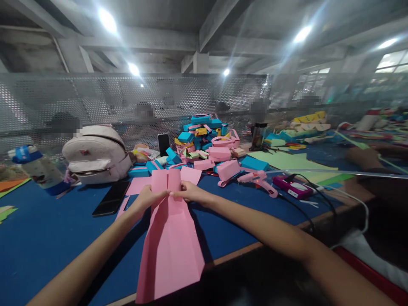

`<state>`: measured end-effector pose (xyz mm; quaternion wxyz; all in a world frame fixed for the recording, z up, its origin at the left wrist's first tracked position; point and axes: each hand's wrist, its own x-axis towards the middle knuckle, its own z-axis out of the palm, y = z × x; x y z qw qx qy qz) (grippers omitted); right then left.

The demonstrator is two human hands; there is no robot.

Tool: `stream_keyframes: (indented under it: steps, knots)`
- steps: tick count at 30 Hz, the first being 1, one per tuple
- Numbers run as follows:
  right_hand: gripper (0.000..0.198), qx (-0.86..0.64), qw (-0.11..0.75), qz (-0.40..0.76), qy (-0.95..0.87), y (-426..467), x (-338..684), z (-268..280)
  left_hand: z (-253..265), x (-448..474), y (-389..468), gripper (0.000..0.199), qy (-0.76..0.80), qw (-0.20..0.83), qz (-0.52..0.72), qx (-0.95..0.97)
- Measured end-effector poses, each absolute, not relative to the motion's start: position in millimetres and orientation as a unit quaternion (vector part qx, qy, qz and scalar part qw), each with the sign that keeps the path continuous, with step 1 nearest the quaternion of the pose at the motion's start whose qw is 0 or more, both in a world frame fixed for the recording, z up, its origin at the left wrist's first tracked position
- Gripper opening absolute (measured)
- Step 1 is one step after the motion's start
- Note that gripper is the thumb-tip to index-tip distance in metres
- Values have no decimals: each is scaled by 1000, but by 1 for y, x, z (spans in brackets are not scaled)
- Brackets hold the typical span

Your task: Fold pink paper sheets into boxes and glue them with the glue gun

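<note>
A long sheet of pink paper (174,255) stretches toward me over the table's front edge, creased lengthwise, its far end folded inward at both sides. My left hand (149,199) grips the left side of that folded end, thumb on top. On the opposite side my right hand (191,193) pinches the paper, and the two thumbs nearly meet at the middle seam. Fingers beneath the paper are partly hidden. More flat pink paper (137,186) lies under and behind the hands. To the right rests a pink glue gun (258,180) with a cable.
Behind is a heap of blue, pink and yellow paper boxes (204,140). A phone (111,199), white backpack (95,155) and water bottle (38,172) stand left. At right are a purple power strip (293,187), cables, green paper sheets (296,163) and another person's arm (363,159).
</note>
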<state>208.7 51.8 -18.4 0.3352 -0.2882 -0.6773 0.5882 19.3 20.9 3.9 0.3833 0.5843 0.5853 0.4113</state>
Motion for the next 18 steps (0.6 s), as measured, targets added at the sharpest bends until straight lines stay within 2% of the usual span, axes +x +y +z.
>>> stream_keyframes:
  steps: [8, 14, 18]
  knots:
    - [33, -320, 425, 511, -676, 69, 213, -24, -2, 6, 33, 50, 573, 434, 456, 525]
    - [29, -305, 374, 539, -691, 72, 217, -28, 8, 12, 27, 51, 501, 456, 550, 488]
    - [28, -297, 367, 526, -708, 71, 218, -29, 11, 13, 25, 47, 487, 472, 562, 474]
